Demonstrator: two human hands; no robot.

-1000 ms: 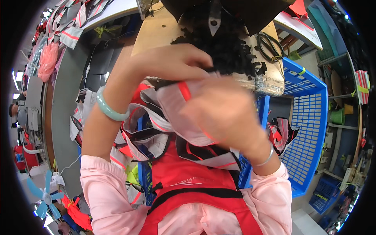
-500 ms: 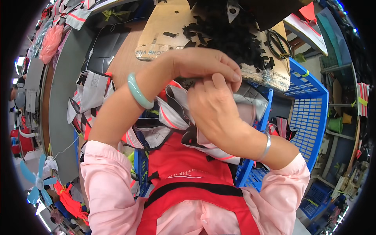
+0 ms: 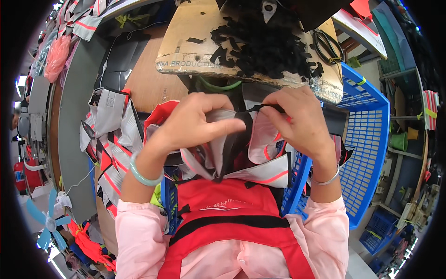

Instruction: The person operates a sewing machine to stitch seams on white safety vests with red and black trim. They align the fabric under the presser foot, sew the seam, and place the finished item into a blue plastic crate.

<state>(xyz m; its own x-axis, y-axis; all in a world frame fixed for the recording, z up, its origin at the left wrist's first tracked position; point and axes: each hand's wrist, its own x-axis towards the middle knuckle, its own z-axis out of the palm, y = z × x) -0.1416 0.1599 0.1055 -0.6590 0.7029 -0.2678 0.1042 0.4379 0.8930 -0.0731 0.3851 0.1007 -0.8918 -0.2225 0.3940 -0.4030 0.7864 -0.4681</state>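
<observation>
Over my lap hangs a grey fabric piece (image 3: 218, 156) with dark lining and neon red trim, its upper edge at my left hand (image 3: 195, 121). The fingers of that hand are curled around the edge, and its thumb points right. A narrow black strip (image 3: 253, 110) runs from the top of the fabric toward my right hand (image 3: 297, 118), which pinches it between thumb and fingers. More of the same grey fabric, a trimmed flap (image 3: 269, 172), lies below my right hand on the red apron (image 3: 227, 195).
Beyond my hands, a worn board (image 3: 186, 49) bears a pile of black snippets (image 3: 269, 46) and a looped black cord (image 3: 327, 49). A blue plastic basket (image 3: 367, 149) stands at right. Grey trimmed pieces (image 3: 109, 111) are heaped at left. A light-blue fan (image 3: 49, 221) is at lower left.
My hands were together, the left wrist bent over the right hand. They have moved apart, left hand to the left and down, right hand to the right, with the black strip showing between them.
</observation>
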